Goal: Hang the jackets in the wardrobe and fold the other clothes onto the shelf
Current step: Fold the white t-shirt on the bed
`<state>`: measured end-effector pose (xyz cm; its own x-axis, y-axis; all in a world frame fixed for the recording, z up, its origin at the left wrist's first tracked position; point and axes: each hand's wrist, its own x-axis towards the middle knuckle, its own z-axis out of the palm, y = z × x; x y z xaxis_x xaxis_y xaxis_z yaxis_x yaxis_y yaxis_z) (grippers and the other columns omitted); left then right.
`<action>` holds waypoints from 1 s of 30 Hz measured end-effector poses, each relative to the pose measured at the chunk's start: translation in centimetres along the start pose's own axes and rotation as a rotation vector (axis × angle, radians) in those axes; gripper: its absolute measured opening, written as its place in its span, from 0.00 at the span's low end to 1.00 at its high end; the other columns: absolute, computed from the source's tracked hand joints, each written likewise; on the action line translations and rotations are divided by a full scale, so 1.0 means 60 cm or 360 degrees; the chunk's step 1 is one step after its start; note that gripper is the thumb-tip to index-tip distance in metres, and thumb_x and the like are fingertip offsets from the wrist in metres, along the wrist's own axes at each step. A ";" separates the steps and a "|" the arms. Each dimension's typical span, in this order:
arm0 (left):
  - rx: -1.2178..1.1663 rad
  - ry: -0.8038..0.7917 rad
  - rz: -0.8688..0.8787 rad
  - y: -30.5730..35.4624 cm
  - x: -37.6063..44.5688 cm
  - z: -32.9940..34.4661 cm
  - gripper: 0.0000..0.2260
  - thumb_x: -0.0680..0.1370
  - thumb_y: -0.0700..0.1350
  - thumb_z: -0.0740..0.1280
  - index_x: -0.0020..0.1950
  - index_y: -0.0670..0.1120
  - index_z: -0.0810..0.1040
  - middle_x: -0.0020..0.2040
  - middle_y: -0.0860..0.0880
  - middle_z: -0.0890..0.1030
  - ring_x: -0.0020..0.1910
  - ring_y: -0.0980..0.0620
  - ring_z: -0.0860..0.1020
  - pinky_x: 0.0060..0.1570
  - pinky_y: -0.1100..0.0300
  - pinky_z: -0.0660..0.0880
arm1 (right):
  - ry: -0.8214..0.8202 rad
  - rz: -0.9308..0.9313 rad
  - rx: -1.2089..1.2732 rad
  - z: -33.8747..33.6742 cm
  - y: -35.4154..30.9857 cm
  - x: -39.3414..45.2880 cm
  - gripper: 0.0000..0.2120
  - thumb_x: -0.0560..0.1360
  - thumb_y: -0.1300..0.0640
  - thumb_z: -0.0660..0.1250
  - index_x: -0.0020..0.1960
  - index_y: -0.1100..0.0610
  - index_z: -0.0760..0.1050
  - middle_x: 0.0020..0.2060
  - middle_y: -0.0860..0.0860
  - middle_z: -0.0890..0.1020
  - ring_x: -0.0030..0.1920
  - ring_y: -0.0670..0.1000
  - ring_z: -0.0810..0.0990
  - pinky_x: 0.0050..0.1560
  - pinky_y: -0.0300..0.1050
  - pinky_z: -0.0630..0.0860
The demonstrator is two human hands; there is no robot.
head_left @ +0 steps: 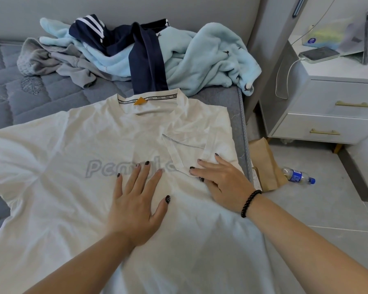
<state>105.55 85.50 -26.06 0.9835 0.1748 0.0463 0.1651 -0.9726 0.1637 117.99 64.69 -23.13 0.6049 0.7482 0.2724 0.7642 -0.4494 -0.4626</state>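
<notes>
A white T-shirt (77, 158) with grey lettering lies spread flat on the bed, collar away from me. Its right sleeve is folded inward over the chest. My left hand (136, 200) presses flat on the shirt's middle, fingers straight and spread. My right hand (219, 177) rests flat on the folded sleeve's edge, fingers straight, a black bead bracelet on the wrist. Behind the shirt lies a heap of clothes: a light blue fleece garment (204, 60), a navy garment with white stripes (145, 60) and a grey garment (51, 62).
The grey quilted mattress (13, 90) ends at the right beside my right hand. On the floor there lie a brown paper bag (266, 166) and a plastic bottle (297, 177). A white nightstand (331, 98) with a phone (319, 54) stands at the right.
</notes>
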 end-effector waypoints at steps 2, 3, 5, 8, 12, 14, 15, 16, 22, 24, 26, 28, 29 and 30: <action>0.0015 -0.0002 -0.0004 0.000 0.000 0.000 0.31 0.77 0.64 0.46 0.79 0.56 0.55 0.80 0.52 0.53 0.79 0.52 0.48 0.76 0.43 0.45 | 0.0106 0.0364 0.0297 -0.002 -0.008 0.006 0.12 0.78 0.60 0.62 0.60 0.56 0.79 0.53 0.51 0.83 0.60 0.50 0.78 0.67 0.51 0.69; 0.0018 -0.0002 -0.0006 0.000 0.001 0.000 0.31 0.77 0.64 0.46 0.79 0.56 0.55 0.80 0.52 0.53 0.79 0.52 0.47 0.76 0.43 0.45 | 0.0225 0.0510 0.0317 -0.002 -0.009 0.016 0.12 0.78 0.56 0.63 0.59 0.55 0.79 0.51 0.50 0.82 0.56 0.49 0.77 0.61 0.51 0.73; 0.0016 -0.0002 -0.0002 0.000 0.001 0.000 0.31 0.77 0.64 0.46 0.79 0.56 0.55 0.80 0.51 0.52 0.79 0.52 0.47 0.76 0.43 0.45 | 0.0371 0.0763 0.0020 0.002 -0.006 0.044 0.14 0.75 0.49 0.65 0.57 0.55 0.77 0.48 0.50 0.78 0.52 0.50 0.75 0.53 0.50 0.75; 0.0022 -0.0007 -0.0007 -0.001 0.001 0.000 0.31 0.77 0.64 0.46 0.79 0.56 0.54 0.80 0.52 0.51 0.79 0.52 0.47 0.76 0.44 0.44 | 0.0254 0.1290 -0.0292 0.015 -0.008 0.077 0.23 0.69 0.41 0.67 0.52 0.58 0.70 0.48 0.52 0.73 0.51 0.54 0.71 0.46 0.48 0.71; 0.0028 -0.0009 -0.0014 0.000 0.000 0.001 0.31 0.77 0.64 0.45 0.79 0.56 0.54 0.80 0.52 0.51 0.79 0.52 0.47 0.76 0.44 0.44 | 0.0184 0.1492 -0.0283 0.027 -0.013 0.091 0.13 0.74 0.47 0.60 0.42 0.57 0.68 0.49 0.54 0.73 0.53 0.58 0.69 0.51 0.49 0.68; 0.0020 -0.0010 -0.0014 0.000 0.000 0.002 0.31 0.77 0.64 0.46 0.79 0.56 0.55 0.80 0.51 0.52 0.79 0.52 0.48 0.76 0.44 0.45 | 0.0230 0.1448 -0.0236 0.020 -0.015 0.086 0.11 0.74 0.50 0.59 0.38 0.57 0.67 0.44 0.53 0.71 0.51 0.57 0.70 0.51 0.50 0.69; 0.0019 -0.0010 -0.0013 -0.001 0.000 0.002 0.31 0.77 0.64 0.46 0.79 0.56 0.55 0.80 0.51 0.52 0.79 0.52 0.48 0.76 0.44 0.45 | 0.0287 0.1351 -0.0251 0.016 -0.018 0.080 0.11 0.73 0.51 0.60 0.36 0.57 0.67 0.41 0.52 0.69 0.49 0.57 0.70 0.49 0.50 0.69; 0.0019 -0.0008 -0.0011 -0.001 0.001 0.003 0.31 0.77 0.64 0.47 0.79 0.56 0.55 0.80 0.51 0.53 0.79 0.51 0.48 0.76 0.43 0.45 | 0.0355 0.1170 -0.0324 0.016 -0.025 0.068 0.10 0.71 0.53 0.61 0.34 0.56 0.67 0.38 0.51 0.68 0.45 0.56 0.69 0.46 0.49 0.68; 0.0030 -0.0003 -0.0005 0.000 0.001 0.002 0.30 0.77 0.64 0.46 0.79 0.57 0.53 0.80 0.51 0.52 0.79 0.51 0.47 0.76 0.44 0.44 | 0.0463 0.0199 -0.0533 0.034 -0.045 -0.015 0.05 0.56 0.61 0.66 0.28 0.59 0.69 0.35 0.53 0.73 0.36 0.56 0.72 0.40 0.50 0.69; 0.0041 -0.0011 -0.0012 -0.001 -0.001 0.003 0.31 0.77 0.65 0.45 0.79 0.57 0.52 0.80 0.52 0.50 0.79 0.52 0.46 0.76 0.44 0.42 | 0.0473 0.0159 -0.0556 0.027 -0.043 -0.022 0.05 0.57 0.59 0.66 0.28 0.59 0.69 0.37 0.54 0.75 0.39 0.57 0.75 0.43 0.50 0.69; 0.0038 -0.0013 -0.0017 -0.002 -0.001 0.003 0.31 0.77 0.65 0.43 0.79 0.58 0.49 0.80 0.52 0.48 0.79 0.52 0.43 0.76 0.45 0.40 | 0.0525 0.0162 -0.0538 0.019 -0.050 -0.016 0.07 0.60 0.57 0.65 0.28 0.58 0.69 0.39 0.54 0.77 0.41 0.57 0.76 0.44 0.49 0.69; 0.0031 -0.0006 -0.0014 -0.002 -0.001 0.004 0.31 0.77 0.65 0.43 0.79 0.58 0.47 0.80 0.53 0.46 0.79 0.53 0.41 0.76 0.45 0.39 | 0.0623 0.0192 -0.0391 0.019 -0.061 0.002 0.06 0.62 0.59 0.67 0.31 0.60 0.71 0.40 0.55 0.77 0.42 0.56 0.76 0.43 0.48 0.71; 0.0016 0.0002 -0.0014 -0.001 0.000 0.004 0.31 0.77 0.65 0.43 0.79 0.58 0.48 0.80 0.53 0.46 0.79 0.53 0.41 0.76 0.46 0.39 | 0.0649 0.0227 -0.0294 0.025 -0.068 0.017 0.04 0.64 0.62 0.68 0.34 0.61 0.73 0.42 0.55 0.77 0.44 0.56 0.77 0.45 0.47 0.73; -0.0009 0.0015 -0.0015 0.000 0.000 0.004 0.31 0.77 0.65 0.44 0.79 0.57 0.49 0.80 0.54 0.47 0.79 0.54 0.41 0.76 0.46 0.39 | 0.0638 0.0286 -0.0176 0.035 -0.073 0.034 0.03 0.65 0.65 0.68 0.39 0.62 0.75 0.46 0.56 0.78 0.49 0.55 0.78 0.48 0.47 0.75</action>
<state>105.55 85.48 -26.28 0.9811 0.1857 0.0539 0.1742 -0.9699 0.1699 115.43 69.24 -22.32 0.7526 0.4151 0.5112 0.6451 -0.6207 -0.4456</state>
